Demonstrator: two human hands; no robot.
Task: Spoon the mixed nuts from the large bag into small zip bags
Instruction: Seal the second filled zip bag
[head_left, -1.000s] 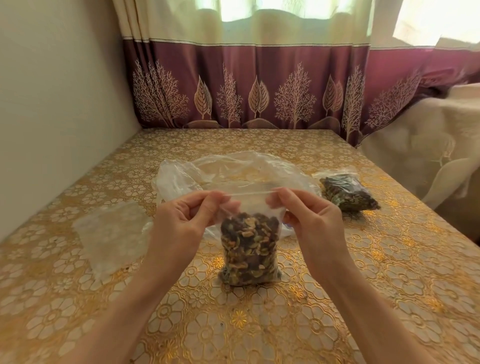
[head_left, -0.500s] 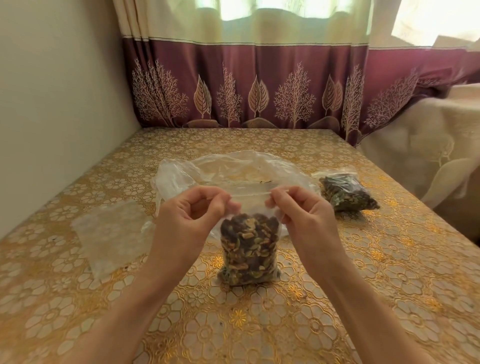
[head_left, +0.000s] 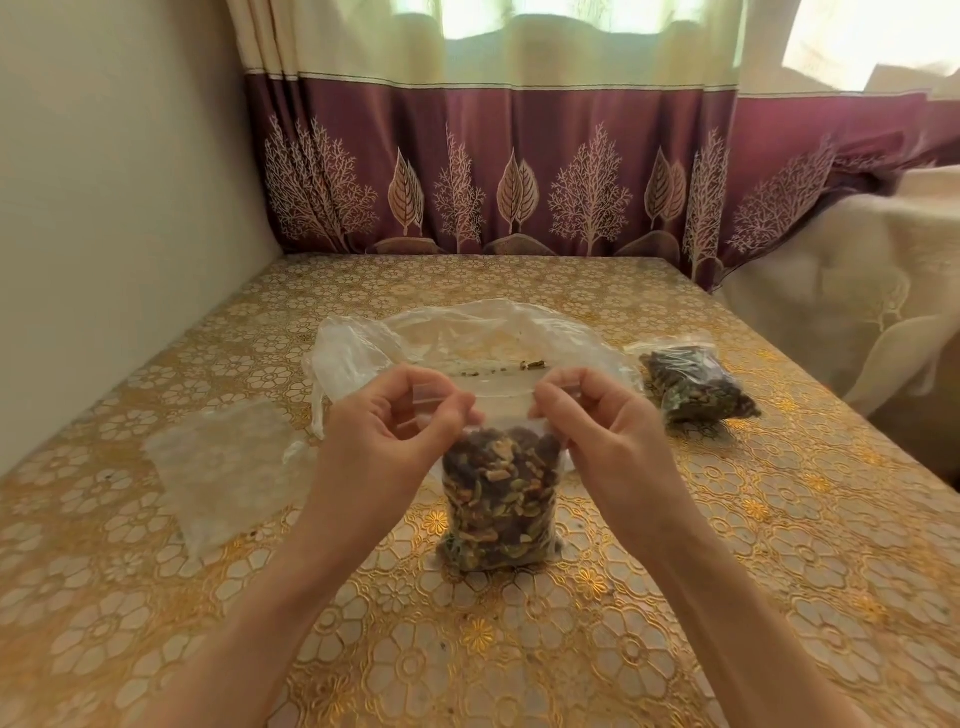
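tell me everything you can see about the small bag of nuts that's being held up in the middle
The small zip bag is clear, thin plastic, filled most of the way with mixed nuts in brown, tan and green. It stands upright with its bottom on the gold flowered tablecloth, in front of the nearly empty large bag. The left hand and right hand pinch its top strip at either corner. Whether the zip is sealed cannot be told.

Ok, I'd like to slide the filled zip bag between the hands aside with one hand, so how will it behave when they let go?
The filled zip bag stands upright while the left hand and right hand pinch its top; released, it may slump or tip. Its thin clear film looks floppy, so the top would likely fold. Packed with nuts, it probably feels fairly heavy for its size.
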